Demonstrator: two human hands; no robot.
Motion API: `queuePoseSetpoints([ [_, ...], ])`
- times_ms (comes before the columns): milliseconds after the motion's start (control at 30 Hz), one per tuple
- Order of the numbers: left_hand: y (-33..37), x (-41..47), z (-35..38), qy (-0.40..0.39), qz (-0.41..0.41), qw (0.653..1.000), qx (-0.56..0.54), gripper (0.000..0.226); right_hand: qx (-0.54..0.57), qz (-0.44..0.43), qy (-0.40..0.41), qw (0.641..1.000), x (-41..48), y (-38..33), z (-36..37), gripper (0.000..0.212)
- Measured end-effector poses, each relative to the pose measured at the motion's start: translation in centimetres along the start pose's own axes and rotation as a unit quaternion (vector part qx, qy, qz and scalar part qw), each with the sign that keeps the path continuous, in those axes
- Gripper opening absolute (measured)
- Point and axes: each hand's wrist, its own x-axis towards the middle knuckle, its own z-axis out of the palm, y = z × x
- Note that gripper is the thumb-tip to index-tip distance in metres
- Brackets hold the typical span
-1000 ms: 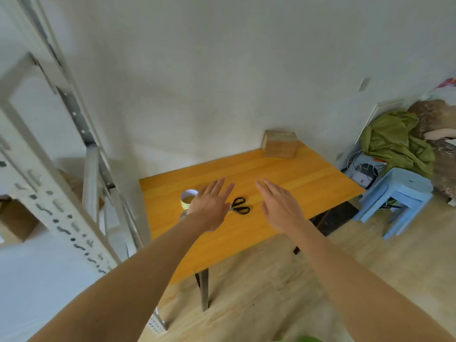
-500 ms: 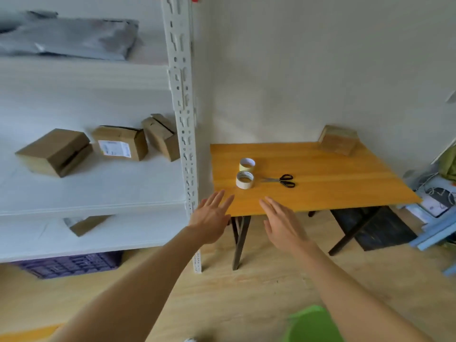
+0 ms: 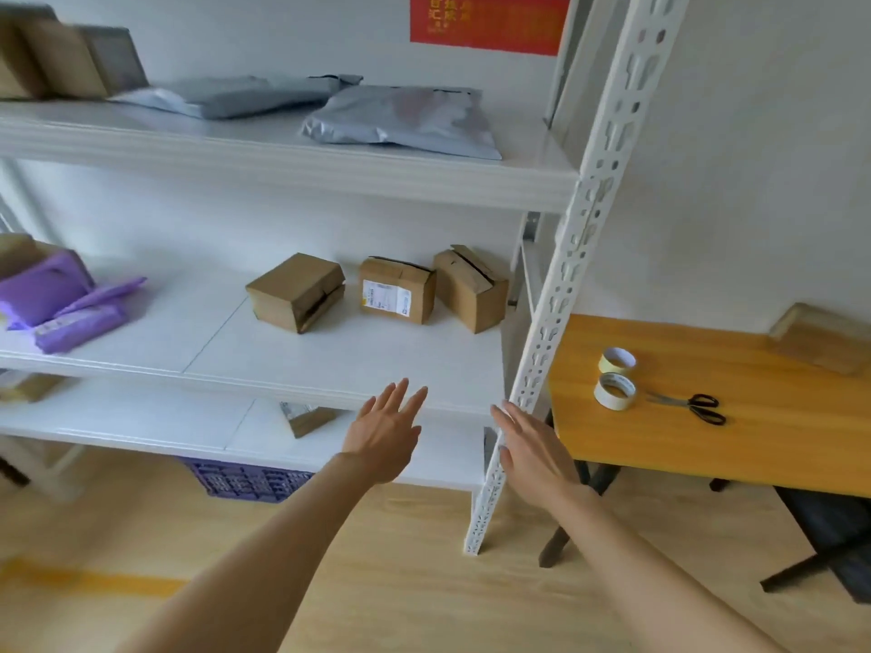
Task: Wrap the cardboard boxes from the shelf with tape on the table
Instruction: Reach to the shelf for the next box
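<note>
three brown cardboard boxes (image 3: 396,294) sit on the middle white shelf (image 3: 330,360), the right one with loose top flaps, so it could pop open if grabbed by the top. the left hand (image 3: 384,433) is flat and empty, low in front of the shelf. the right hand (image 3: 530,445) is flat and empty too, just beside the white metal post (image 3: 565,275), and could bump it. two round tape rolls (image 3: 615,391) lie on the orange wooden table (image 3: 754,445)

The white middle shelf (image 3: 330,369) is carrying three cardboard boxes (image 3: 396,289) in a row toward 2 o'clock and purple mailers (image 3: 70,308) at 9 o'clock. The orange table (image 3: 707,440) is bearing two tape rolls (image 3: 616,361) at 10 o'clock. Scissors (image 3: 693,405) are lying at 3 o'clock of the nearer roll (image 3: 614,391), and a lone box (image 3: 820,337) is sitting at 1 o'clock.
</note>
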Motion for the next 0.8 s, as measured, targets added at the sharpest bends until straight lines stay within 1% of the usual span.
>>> queuePoseSetpoints([
  [200, -12.4, 0.3, -2.8, 0.012, -0.043, 0.999, 0.018, 0.057, 0.009, -0.021, -0.002, 1.0, 8.6, -8.3, 1.9, 0.057],
  [467, -24.9, 2.2, -4.4, 0.008, -0.105, 0.994, 0.015, 0.057, 0.027, -0.035, -0.036, 0.998, 18.4, -17.0, 4.2, 0.057],
  [633, -31.4, 6.0, -4.1, -0.003, -0.151, 0.989, -0.005, 0.056, 0.045, -0.047, -0.079, 0.995, 25.3, -20.2, 6.0, 0.057],
  [800, -36.5, 11.2, -3.0, -0.002, -0.21, 0.975, -0.067, 0.053, 0.09, -0.037, -0.123, 0.988, 33.2, -21.8, 8.9, 0.056],
])
